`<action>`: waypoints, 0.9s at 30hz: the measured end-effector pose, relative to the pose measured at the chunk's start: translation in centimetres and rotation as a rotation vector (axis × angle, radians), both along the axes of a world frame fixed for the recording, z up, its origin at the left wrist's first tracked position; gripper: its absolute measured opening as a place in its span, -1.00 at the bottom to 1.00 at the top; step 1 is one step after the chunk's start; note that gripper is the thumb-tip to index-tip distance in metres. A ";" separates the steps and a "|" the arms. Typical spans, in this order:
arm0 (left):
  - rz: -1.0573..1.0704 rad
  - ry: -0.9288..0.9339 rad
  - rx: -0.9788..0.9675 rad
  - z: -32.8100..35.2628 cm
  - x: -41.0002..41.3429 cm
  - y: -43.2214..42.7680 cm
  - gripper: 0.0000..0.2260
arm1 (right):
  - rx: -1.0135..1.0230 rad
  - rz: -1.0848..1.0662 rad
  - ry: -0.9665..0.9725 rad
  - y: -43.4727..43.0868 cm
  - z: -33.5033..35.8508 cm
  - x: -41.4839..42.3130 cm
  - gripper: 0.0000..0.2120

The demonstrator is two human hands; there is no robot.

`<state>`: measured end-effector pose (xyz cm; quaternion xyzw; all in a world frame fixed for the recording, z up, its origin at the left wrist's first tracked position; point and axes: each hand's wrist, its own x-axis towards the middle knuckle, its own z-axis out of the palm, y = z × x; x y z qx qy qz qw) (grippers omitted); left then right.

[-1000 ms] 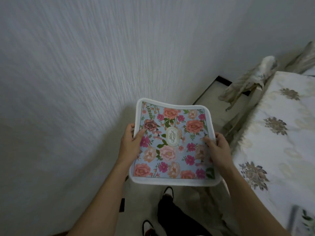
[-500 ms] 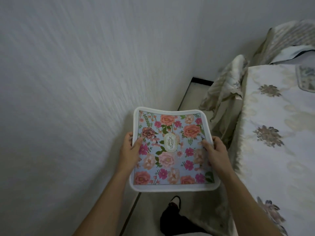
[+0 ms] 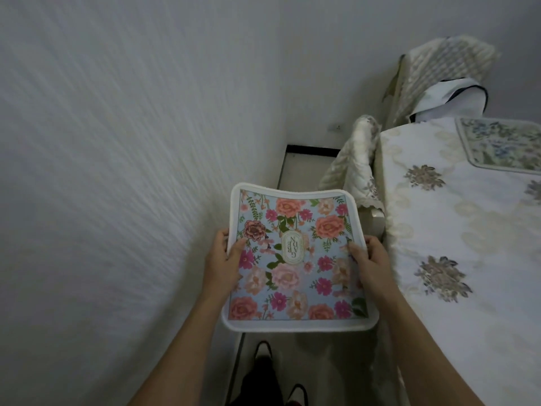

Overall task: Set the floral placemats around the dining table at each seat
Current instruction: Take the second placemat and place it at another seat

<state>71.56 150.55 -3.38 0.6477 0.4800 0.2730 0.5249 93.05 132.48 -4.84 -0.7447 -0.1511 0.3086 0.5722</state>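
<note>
The only legible writing is "GARDEN", split into stacked letter groups and turned sideways, on a small cream oval label (image 3: 292,248) at the middle of the white-bordered, pale-blue placemat (image 3: 295,262) printed with pink and coral flowers; no other text can be read.

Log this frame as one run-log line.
phase: carrying | left hand: grips pink floral placemat left edge | right hand: grips right edge | dining table: at right, blue floral placemat already on far end
</note>
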 end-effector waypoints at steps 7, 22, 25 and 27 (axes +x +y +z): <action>-0.129 -0.001 0.054 -1.4 10.1 8.7 -0.91 | -0.028 -0.103 -0.034 5.9 0.3 7.1 -0.88; -0.272 -0.075 0.076 -0.1 28.8 27.0 -0.92 | -0.081 -0.236 -0.198 21.9 2.4 21.6 -0.82; -0.300 -0.077 0.092 0.1 31.8 29.1 -0.92 | -0.088 -0.282 -0.189 23.5 2.3 24.0 -0.74; -0.325 -0.073 0.101 0.0 34.0 30.5 -0.90 | -0.093 -0.302 -0.184 24.4 1.8 25.7 -0.79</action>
